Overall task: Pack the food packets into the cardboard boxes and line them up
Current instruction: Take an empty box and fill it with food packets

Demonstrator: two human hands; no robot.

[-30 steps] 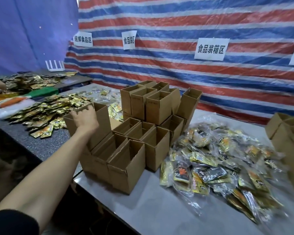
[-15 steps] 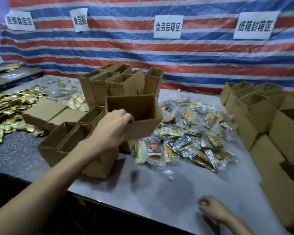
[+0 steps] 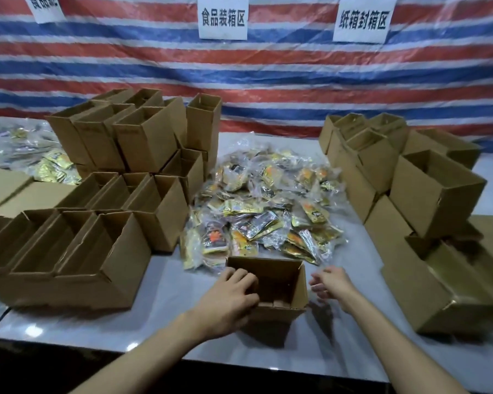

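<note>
Makeshift food-packing workshop. A red, white and blue striped tarpaulin backdrop (image 3: pixel 268 81) bears white paper zone signs (image 3: pixel 222 18). Open brown cardboard boxes (image 3: pixel 145 143) stacked toward the grey table's (image 3: pixel 165 280) left and right edges flank heaped foil food packets (image 3: pixel 262 209).

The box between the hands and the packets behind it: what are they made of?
The box looks like brown cardboard, matte, with folded flaps. The packets are probably plastic film and foil: clear wrappers glint, gold faces shine.

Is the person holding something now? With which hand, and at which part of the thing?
The left hand grips the open cardboard box by its left wall, at the top edge. The right hand is beside the box and holds nothing.
</note>
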